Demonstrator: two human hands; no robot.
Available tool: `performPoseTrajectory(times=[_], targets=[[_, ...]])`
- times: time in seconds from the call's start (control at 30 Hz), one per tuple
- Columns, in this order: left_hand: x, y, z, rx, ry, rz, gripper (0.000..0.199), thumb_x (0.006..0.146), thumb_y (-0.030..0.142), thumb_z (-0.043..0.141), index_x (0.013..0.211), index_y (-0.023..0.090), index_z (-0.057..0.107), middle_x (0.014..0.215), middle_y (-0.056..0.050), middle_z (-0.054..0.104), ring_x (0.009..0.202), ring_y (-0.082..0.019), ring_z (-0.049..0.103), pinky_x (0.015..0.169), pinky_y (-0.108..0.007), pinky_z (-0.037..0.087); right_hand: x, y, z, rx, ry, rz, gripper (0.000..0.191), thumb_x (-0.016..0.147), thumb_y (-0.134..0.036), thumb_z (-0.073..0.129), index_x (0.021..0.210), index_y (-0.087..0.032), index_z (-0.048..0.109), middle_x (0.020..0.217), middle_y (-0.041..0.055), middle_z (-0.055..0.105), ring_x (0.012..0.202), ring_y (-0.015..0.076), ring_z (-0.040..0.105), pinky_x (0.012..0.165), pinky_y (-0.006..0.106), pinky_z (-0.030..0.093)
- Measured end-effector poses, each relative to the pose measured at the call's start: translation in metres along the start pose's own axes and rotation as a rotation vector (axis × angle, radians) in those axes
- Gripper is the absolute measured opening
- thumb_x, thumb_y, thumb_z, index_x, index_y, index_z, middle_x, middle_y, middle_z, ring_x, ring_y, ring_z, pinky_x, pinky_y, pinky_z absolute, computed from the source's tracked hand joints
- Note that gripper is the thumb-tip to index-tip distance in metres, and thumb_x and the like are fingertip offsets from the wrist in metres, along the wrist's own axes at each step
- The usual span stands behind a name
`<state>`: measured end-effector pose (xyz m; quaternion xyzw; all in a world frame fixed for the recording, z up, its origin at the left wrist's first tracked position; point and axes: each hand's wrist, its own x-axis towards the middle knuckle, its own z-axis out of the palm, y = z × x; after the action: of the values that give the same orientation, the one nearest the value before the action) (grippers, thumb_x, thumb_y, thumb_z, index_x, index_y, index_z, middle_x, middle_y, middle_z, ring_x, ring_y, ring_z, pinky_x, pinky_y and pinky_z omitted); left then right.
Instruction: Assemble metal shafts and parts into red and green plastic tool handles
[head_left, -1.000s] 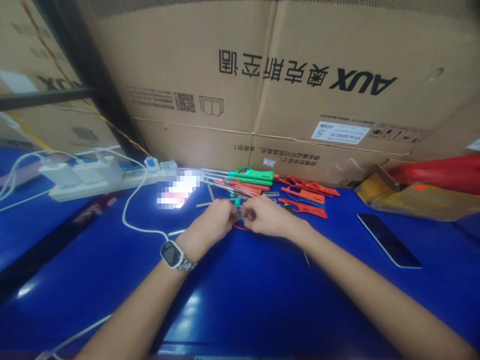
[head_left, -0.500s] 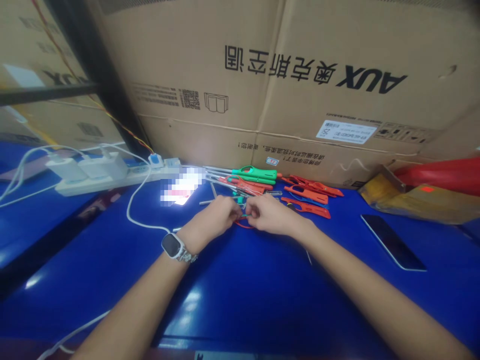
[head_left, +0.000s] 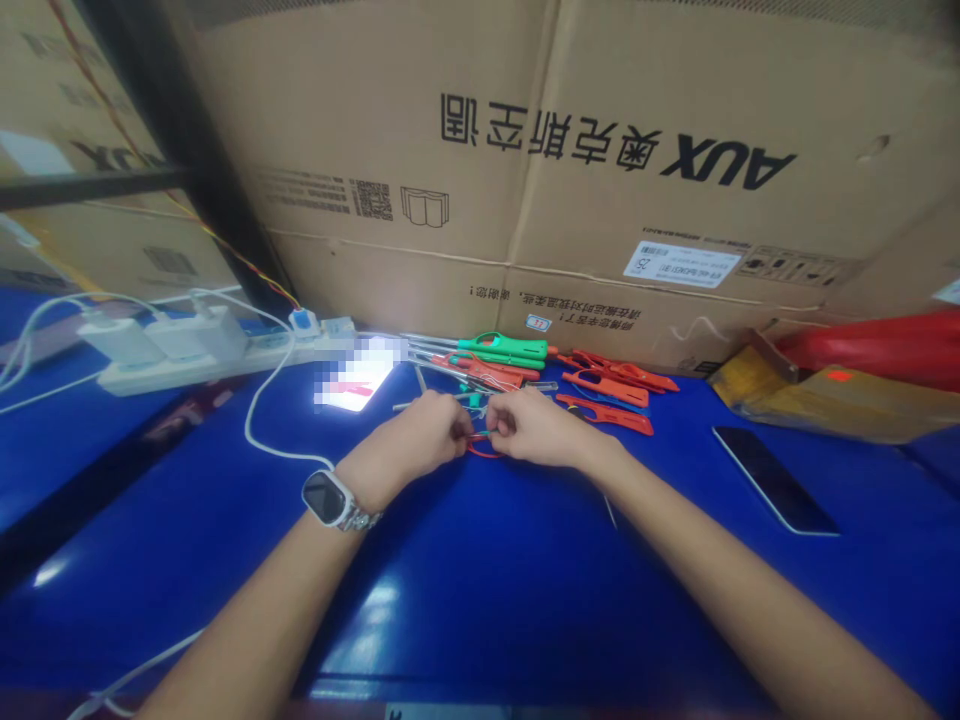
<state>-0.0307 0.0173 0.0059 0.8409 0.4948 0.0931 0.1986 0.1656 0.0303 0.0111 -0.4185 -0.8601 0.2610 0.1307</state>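
My left hand [head_left: 435,432] and my right hand [head_left: 534,428] are side by side over the blue table, fingers pinched close together. From between the fingertips shows a thin red curved piece [head_left: 486,453] with a bit of green; its kind is too small to make out. Just behind lie green long-nosed lighters [head_left: 510,350] and a red-orange lighter [head_left: 487,371] with metal tubes. To the right of these are several orange handle shells [head_left: 611,415]. A small green part [head_left: 474,398] lies behind the hands among thin metal pieces.
A lit phone [head_left: 360,375] lies left of the lighters, beside a white power strip [head_left: 180,370] with plugs and cables. A dark phone [head_left: 776,480] rests at the right, near a yellowish bag [head_left: 847,400]. A large cardboard box [head_left: 585,60] stands along the back.
The view has shifted slightly. My left hand has moved a little away from my right hand, and the gap between the fingertips is wider. Both stay pinched.
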Motion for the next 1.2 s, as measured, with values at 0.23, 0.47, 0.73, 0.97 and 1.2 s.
performPoseTrajectory(times=[0.23, 0.47, 0.73, 0.97, 1.2], targets=[[-0.001, 0.014, 0.001, 0.182, 0.048, -0.047, 0.019, 0.076, 0.010, 0.059, 0.077, 0.020, 0.075, 0.070, -0.006, 0.068, 0.065, -0.021, 0.065, 0.058, -0.027, 0.042, 0.000, -0.001, -0.001, -0.019, 0.001, -0.014, 0.015, 0.069, -0.007, 0.063, 0.071, -0.018, 0.054, 0.062, -0.0053, 0.055, 0.055, 0.0091, 0.048, 0.052, 0.021, 0.030], [-0.003, 0.015, 0.000, 0.220, 0.046, -0.010, 0.023, 0.080, 0.008, 0.053, 0.080, 0.018, 0.074, 0.079, -0.009, 0.071, 0.072, -0.023, 0.067, 0.064, -0.029, 0.045, 0.001, 0.000, -0.002, 0.011, -0.014, -0.038, 0.015, 0.069, -0.006, 0.061, 0.068, -0.018, 0.053, 0.060, -0.0053, 0.054, 0.055, 0.0095, 0.049, 0.052, 0.021, 0.031], [0.000, 0.015, 0.004, 0.175, 0.074, -0.011, 0.022, 0.078, 0.006, 0.055, 0.079, 0.017, 0.075, 0.080, -0.008, 0.072, 0.073, -0.022, 0.067, 0.068, -0.029, 0.047, 0.006, -0.002, -0.007, -0.009, -0.072, -0.003, 0.016, 0.068, -0.003, 0.061, 0.067, -0.018, 0.054, 0.060, -0.0052, 0.056, 0.056, 0.0094, 0.048, 0.053, 0.021, 0.029], [0.000, 0.013, 0.005, 0.170, 0.093, -0.036, 0.020, 0.081, 0.011, 0.056, 0.077, 0.018, 0.074, 0.075, -0.009, 0.071, 0.071, -0.024, 0.067, 0.065, -0.031, 0.046, 0.008, -0.005, -0.014, 0.003, -0.137, -0.007, 0.013, 0.070, -0.004, 0.062, 0.072, -0.017, 0.060, 0.064, -0.0047, 0.058, 0.058, 0.0092, 0.049, 0.054, 0.022, 0.032], [0.001, 0.013, 0.006, 0.157, 0.093, -0.017, 0.021, 0.079, 0.009, 0.056, 0.076, 0.018, 0.074, 0.077, -0.008, 0.072, 0.070, -0.023, 0.066, 0.064, -0.030, 0.044, 0.010, -0.008, -0.015, -0.053, -0.142, 0.026, 0.015, 0.070, -0.001, 0.062, 0.072, -0.016, 0.061, 0.063, -0.0034, 0.058, 0.058, 0.0100, 0.050, 0.054, 0.023, 0.032]])
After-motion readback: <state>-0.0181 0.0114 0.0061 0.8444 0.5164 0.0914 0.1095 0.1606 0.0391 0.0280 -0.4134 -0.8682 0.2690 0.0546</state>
